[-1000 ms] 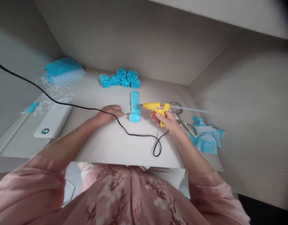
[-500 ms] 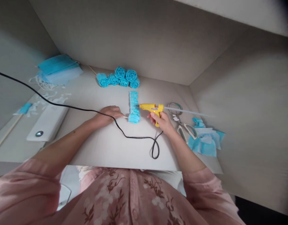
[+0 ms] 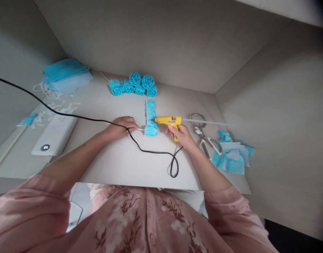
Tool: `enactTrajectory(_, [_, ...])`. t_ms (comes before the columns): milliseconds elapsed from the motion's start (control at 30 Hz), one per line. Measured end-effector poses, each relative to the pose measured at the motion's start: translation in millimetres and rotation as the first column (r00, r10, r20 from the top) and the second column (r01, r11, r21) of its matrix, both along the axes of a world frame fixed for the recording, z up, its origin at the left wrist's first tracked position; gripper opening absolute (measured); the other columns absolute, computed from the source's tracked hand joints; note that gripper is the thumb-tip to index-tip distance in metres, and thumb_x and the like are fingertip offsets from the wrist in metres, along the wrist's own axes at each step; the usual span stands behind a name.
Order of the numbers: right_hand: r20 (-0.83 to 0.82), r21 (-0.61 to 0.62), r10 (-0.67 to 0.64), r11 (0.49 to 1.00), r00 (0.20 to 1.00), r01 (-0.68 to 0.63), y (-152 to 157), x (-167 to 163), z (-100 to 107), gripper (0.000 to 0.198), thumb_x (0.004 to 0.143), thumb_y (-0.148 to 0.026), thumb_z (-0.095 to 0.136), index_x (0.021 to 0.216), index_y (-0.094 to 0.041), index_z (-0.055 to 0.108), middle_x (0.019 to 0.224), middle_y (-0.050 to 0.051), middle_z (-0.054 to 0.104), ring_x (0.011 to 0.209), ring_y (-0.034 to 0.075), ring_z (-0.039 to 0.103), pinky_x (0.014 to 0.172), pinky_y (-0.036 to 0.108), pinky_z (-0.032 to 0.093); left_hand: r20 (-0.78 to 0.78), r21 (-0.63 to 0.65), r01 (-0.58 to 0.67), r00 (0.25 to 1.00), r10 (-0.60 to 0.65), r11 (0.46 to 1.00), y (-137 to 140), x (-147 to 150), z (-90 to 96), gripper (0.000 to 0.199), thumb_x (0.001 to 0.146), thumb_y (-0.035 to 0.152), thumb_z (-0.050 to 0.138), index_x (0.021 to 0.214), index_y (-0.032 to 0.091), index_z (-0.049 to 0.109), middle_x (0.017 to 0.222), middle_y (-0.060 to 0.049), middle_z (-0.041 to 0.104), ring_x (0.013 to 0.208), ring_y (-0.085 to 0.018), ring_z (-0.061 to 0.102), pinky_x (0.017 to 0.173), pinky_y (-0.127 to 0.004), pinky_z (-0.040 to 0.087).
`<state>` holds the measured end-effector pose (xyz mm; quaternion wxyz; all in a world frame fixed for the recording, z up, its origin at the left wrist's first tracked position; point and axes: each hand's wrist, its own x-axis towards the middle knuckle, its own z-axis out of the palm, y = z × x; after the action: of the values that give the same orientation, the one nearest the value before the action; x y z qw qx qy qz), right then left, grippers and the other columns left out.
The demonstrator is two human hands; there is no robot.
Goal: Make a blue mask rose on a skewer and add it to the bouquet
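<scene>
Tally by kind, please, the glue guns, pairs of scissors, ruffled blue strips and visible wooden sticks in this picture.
Yellow glue gun: 1
Pair of scissors: 1
Ruffled blue strip: 1
Wooden sticks, visible: 3
Total: 6

Glue gun (image 3: 169,121) — smooth plastic

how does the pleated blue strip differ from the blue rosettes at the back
The strip is stretched out in a line, while the rosettes are coiled round. The strip is a single piece; the rosettes form a cluster. The glue gun has its nozzle at the strip, while the rosettes lie beyond it. Both are blue.
</scene>
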<state>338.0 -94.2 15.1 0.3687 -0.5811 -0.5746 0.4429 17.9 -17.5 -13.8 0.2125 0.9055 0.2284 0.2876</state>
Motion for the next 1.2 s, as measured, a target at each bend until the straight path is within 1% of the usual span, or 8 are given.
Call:
enactTrajectory(100, [0.062,0.014,0.015,1.0,0.998,-0.016,-0.3,0.2,-2.6,0.065,0.082,-0.082,0.06,0.079,-0.017,0.07,0.06,-0.002,0.049,0.055,0.012,0.043,0.053,0.028,0.032,-0.03,-0.018,-0.009,1.0,0.008,1.0,-1.0,-0.6,3.6,0.031,0.106,0.032,0.053,0.104,0.02,0.081,0.094,-0.007,0.075,0.085,-0.014,0.068,0.077,-0.02,0.049])
enactTrajectory(200, [0.103,0.032,0.005,0.999,0.995,-0.008,-1.5,-0.1,-2.2,0.063,0.084,-0.079,0.059,0.078,-0.018,0.071,0.06,-0.002,0.049,0.055,0.013,0.042,0.053,0.028,0.032,-0.035,-0.008,-0.013,0.999,0.013,1.0,-1.6,-0.2,5.2,0.033,0.106,0.033,0.052,0.103,0.019,0.081,0.093,-0.007,0.075,0.086,-0.015,0.069,0.078,-0.022,0.049])
enactTrajectory(433, [0.121,0.045,-0.006,0.999,0.993,0.001,-2.1,-0.9,-1.5,0.06,0.085,-0.077,0.059,0.076,-0.019,0.069,0.059,-0.002,0.048,0.055,0.013,0.042,0.052,0.028,0.033,-0.035,0.037,-0.008,0.999,0.009,0.999,-0.5,1.7,5.8,0.034,0.106,0.035,0.051,0.1,0.02,0.081,0.089,-0.007,0.074,0.083,-0.016,0.067,0.075,-0.023,0.048])
enactTrajectory(567, [0.133,0.063,-0.004,0.998,0.991,-0.005,-2.9,-2.8,-0.6,0.059,0.085,-0.076,0.059,0.075,-0.019,0.068,0.059,-0.002,0.047,0.055,0.013,0.042,0.053,0.029,0.033,-0.063,0.009,-0.022,0.998,0.023,1.0,-0.7,1.3,5.9,0.032,0.105,0.032,0.052,0.101,0.02,0.081,0.091,-0.007,0.073,0.084,-0.016,0.068,0.077,-0.023,0.048])
enactTrajectory(667, [0.136,0.045,-0.008,0.999,0.991,0.001,-3.3,-4.1,-1.0,0.059,0.086,-0.076,0.059,0.075,-0.019,0.068,0.058,-0.003,0.046,0.053,0.013,0.041,0.052,0.028,0.033,-0.081,-0.013,-0.028,0.996,0.027,1.0,-0.6,0.5,5.5,0.03,0.104,0.029,0.052,0.102,0.02,0.081,0.092,-0.007,0.073,0.085,-0.016,0.068,0.078,-0.022,0.048])
enactTrajectory(900, [0.169,0.061,-0.007,0.998,0.986,-0.003,-2.3,-4.3,-1.4,0.058,0.086,-0.076,0.057,0.074,-0.021,0.067,0.058,-0.002,0.046,0.054,0.014,0.042,0.051,0.028,0.034,-0.018,0.015,-0.006,1.0,0.006,1.0,1.0,0.1,1.6,0.027,0.103,0.028,0.055,0.101,0.019,0.081,0.09,-0.006,0.073,0.083,-0.015,0.068,0.077,-0.022,0.049])
enactTrajectory(1200, [0.204,0.087,-0.023,0.996,0.979,0.005,-3.3,-7.0,0.3,0.054,0.087,-0.072,0.058,0.071,-0.021,0.065,0.059,0.0,0.049,0.058,0.015,0.046,0.054,0.028,0.037,-0.005,0.003,-0.01,1.0,0.01,1.0,1.3,0.5,0.5,0.026,0.102,0.029,0.056,0.101,0.02,0.081,0.091,-0.006,0.074,0.083,-0.015,0.069,0.077,-0.023,0.05])
